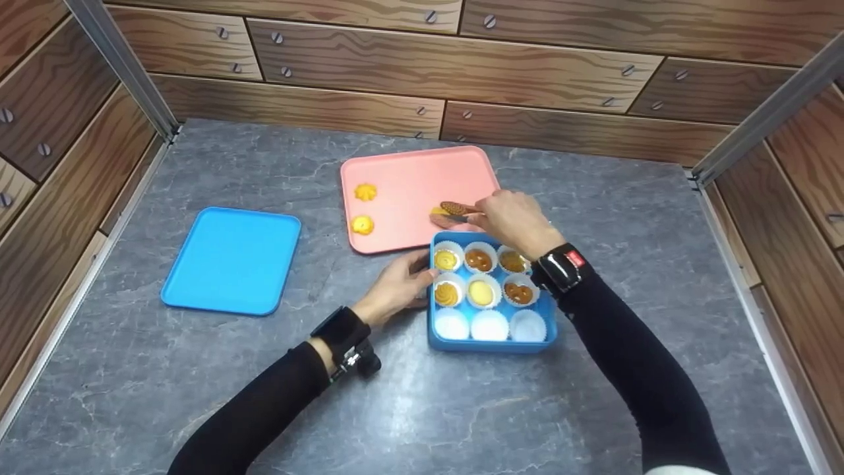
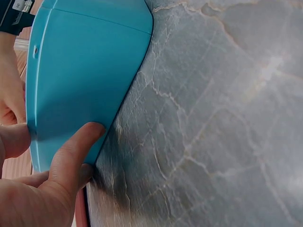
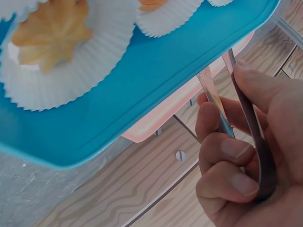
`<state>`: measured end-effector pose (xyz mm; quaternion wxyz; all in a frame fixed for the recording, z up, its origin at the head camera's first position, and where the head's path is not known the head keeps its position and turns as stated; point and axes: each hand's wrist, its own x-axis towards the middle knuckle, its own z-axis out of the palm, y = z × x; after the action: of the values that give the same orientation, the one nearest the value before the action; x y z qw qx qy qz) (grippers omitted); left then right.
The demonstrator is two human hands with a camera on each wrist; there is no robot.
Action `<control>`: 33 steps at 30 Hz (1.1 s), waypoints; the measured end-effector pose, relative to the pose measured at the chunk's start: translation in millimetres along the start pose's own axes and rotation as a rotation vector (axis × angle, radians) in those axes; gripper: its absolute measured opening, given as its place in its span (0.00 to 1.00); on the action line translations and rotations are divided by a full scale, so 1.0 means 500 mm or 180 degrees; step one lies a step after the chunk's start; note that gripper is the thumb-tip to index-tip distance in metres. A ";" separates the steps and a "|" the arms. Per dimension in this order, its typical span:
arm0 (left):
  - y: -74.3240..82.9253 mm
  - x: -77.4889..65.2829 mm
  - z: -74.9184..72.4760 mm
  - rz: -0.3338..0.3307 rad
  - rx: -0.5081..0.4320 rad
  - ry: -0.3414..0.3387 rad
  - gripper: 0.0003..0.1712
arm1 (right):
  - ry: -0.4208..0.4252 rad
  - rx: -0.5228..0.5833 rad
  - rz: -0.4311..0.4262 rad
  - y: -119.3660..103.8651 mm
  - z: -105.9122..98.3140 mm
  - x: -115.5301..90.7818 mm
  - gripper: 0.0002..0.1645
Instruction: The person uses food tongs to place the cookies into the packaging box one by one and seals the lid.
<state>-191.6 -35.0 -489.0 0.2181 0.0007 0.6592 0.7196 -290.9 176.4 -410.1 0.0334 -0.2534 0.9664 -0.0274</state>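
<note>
A blue box stands on the bench right of the centre of the frame in the head view, holding nine white paper cups in three rows of three. In the top row lie a yellow round piece, a brown knotted piece and a golden piece partly behind the right arm. The middle row has a swirled golden piece, a smooth pale-yellow one and a second brown one. The bottom three cups show only white paper.

Behind the box, at upper centre, a pink tray carries two yellow flower-shaped pieces near its left edge and a patterned brown biscuit with other pieces close by it.

The right hand has its grip curled round metal tongs, their tips among the biscuits; whether they pinch one cannot be told. The left hand's grip is spread, thumb at the box's rim, fingers against its left wall. A flat blue lid lies at centre left.
</note>
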 end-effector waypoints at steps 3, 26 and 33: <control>-0.001 0.000 0.000 0.0014 -0.0005 0.0010 0.33 | 0.0090 -0.0006 -0.0010 0.007 0.003 -0.007 0.16; -0.002 -0.001 0.001 0.0012 -0.0012 0.0017 0.34 | 0.0403 -0.0414 -0.0043 0.026 -0.010 -0.045 0.16; -0.002 0.000 0.001 -0.0029 0.0025 0.0051 0.34 | 0.0556 -0.0560 -0.0098 0.031 -0.008 -0.058 0.16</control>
<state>-190.9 -34.5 -489.7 0.2161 -0.0072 0.6638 0.7160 -273.7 204.3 -406.0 -0.0737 -0.2668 0.9603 0.0351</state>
